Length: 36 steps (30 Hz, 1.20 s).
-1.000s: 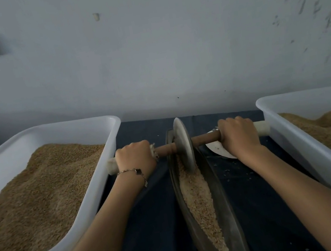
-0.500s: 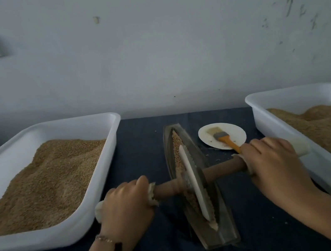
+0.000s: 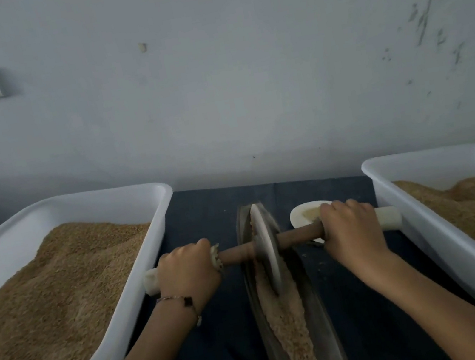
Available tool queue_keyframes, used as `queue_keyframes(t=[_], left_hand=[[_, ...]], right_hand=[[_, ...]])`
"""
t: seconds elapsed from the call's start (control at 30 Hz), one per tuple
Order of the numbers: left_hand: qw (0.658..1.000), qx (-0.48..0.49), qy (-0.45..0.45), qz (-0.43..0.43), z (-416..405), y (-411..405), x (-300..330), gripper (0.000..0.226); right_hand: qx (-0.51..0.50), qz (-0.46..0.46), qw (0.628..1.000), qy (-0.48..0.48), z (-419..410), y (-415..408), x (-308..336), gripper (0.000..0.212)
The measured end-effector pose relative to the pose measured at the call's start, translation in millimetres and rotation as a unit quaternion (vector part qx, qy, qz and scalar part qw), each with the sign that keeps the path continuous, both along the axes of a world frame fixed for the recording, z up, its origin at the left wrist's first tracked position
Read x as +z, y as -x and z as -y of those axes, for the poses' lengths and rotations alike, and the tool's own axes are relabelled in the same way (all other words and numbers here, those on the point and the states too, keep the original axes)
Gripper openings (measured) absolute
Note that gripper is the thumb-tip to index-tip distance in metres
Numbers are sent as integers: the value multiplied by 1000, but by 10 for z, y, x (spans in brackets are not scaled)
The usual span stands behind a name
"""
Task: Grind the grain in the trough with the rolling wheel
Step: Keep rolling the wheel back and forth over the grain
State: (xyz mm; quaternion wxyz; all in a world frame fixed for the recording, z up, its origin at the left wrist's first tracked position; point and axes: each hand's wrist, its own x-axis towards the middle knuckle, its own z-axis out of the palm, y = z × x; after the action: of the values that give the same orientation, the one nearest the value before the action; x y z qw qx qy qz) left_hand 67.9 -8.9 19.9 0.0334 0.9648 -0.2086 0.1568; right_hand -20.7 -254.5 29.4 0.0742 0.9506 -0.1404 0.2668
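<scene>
A narrow dark metal trough (image 3: 325, 335) runs away from me down the middle of the dark cloth. Pale crushed grain (image 3: 289, 328) fills its near half. The metal rolling wheel (image 3: 266, 245) stands on edge in the far half of the trough, on a brown wooden axle (image 3: 299, 235) with white end caps. My left hand (image 3: 186, 268) grips the axle's left handle and my right hand (image 3: 351, 231) grips the right handle. Both arms reach forward.
A big white tub (image 3: 136, 294) heaped with brown grain stands at the left, and a second white tub (image 3: 427, 230) of grain at the right. A small white plate (image 3: 301, 214) lies behind my right hand. The wall is close behind the cloth-covered table (image 3: 221, 333).
The wheel rolled from the far end toward me to the trough's near end, then back away to the far half. Both hands kept their grip and moved with it.
</scene>
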Motion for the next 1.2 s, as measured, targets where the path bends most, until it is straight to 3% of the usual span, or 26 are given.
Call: queue_keyframes(t=[0.1, 0.23, 0.47, 0.6, 0.83, 1.03, 1.2], left_hand=[[1000, 13, 1, -24, 110, -197, 93, 11], [998, 21, 20, -51, 189, -322, 126, 10], [999, 6, 25, 38, 26, -60, -5, 17], [991, -57, 58, 103, -86, 319, -46, 27], [1000, -26, 13, 2, -443, 806, -88, 19], [1000, -5, 12, 0, -388, 721, -88, 20], [999, 7, 29, 39, -149, 272, -124, 21]], right_hand=[[-17, -20, 1000, -9, 63, -248, 74, 23], [-21, 4, 1000, -17, 96, -394, 84, 21], [-6, 19, 1000, 9, 26, -142, 40, 15], [17, 33, 999, 19, -80, 238, 25, 19], [31, 55, 997, 40, -275, 951, 75, 34], [31, 50, 998, 3, -278, 805, 54, 34], [5, 31, 999, -20, -136, 287, 1, 16]])
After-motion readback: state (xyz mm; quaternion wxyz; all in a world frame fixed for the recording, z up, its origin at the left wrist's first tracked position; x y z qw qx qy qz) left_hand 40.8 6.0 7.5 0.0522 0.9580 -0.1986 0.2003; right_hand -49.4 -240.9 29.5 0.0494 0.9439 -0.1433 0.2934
